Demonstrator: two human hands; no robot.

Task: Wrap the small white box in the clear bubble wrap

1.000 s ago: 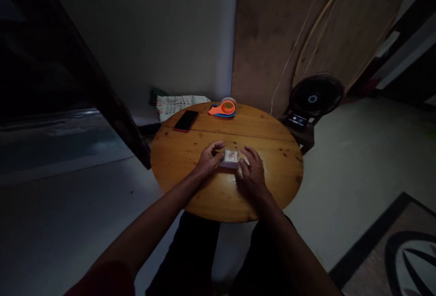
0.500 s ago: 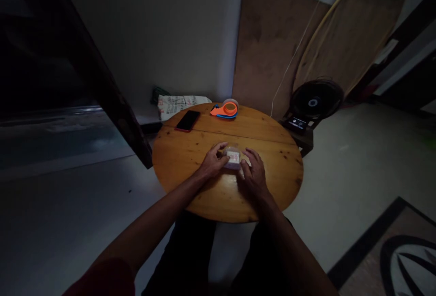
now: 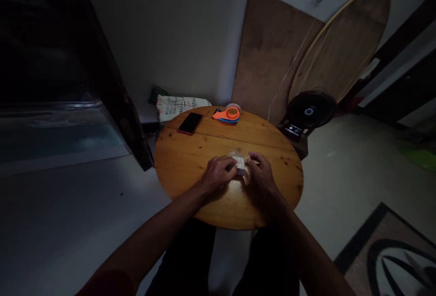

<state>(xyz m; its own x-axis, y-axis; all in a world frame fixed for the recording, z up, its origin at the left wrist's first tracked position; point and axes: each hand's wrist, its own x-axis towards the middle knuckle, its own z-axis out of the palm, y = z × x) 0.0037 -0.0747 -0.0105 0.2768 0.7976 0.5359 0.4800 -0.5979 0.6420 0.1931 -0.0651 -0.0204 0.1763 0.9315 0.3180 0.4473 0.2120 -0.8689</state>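
A small white box (image 3: 240, 165) with faint markings lies on the round wooden table (image 3: 184, 168), with something clear like plastic film (image 3: 235, 154) showing at its far side. My left hand (image 3: 218, 171) is closed, its fingers curled onto the box's left side. Just right of the box is my right hand (image 3: 261, 171), fingers apart and slightly bent, holding nothing that I can see. Dim light hides whether its fingertips touch the box.
Toward the table's far edge lie an orange and blue tape dispenser (image 3: 229, 114) and a phone with a red edge (image 3: 190, 123). Behind the table sits a printed white sack (image 3: 180, 104). A black fan (image 3: 309, 111) stands at the right, before boards (image 3: 272, 50) leaning on the wall.
My left hand has turned over and curled its fingers on the box, which it covers more on the left. The right hand stays close beside it. The view has shifted slightly.
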